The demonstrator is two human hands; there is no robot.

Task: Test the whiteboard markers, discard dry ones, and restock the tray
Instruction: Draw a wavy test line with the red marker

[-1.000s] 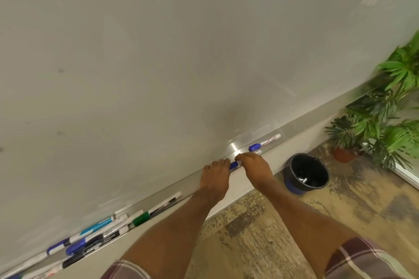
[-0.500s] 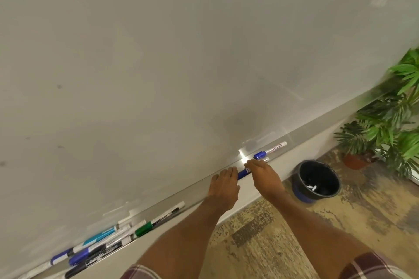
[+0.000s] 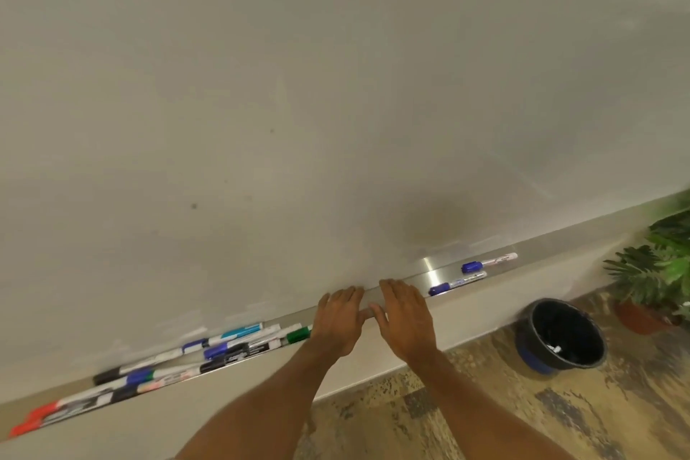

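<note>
Head view: left hand (image 3: 338,321), right hand (image 3: 407,317), straight fingers (image 3: 392,288); two blue markers (image 3: 457,283) (image 3: 489,261), one bin (image 3: 560,336).

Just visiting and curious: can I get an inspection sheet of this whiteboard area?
Surface: whiteboard, blank but for faint smudges; metal tray along its bottom edge.
Job's things: two blue-capped markers on the tray right of the hands; mixed markers bunched at left.
Clutter: nothing seen.
Grips: left hand and right hand rest flat on the tray edge, fingers straight.
Cables: nothing seen.
Surroundings: black bin on patterned floor, small white item inside; potted plants at right.
</note>
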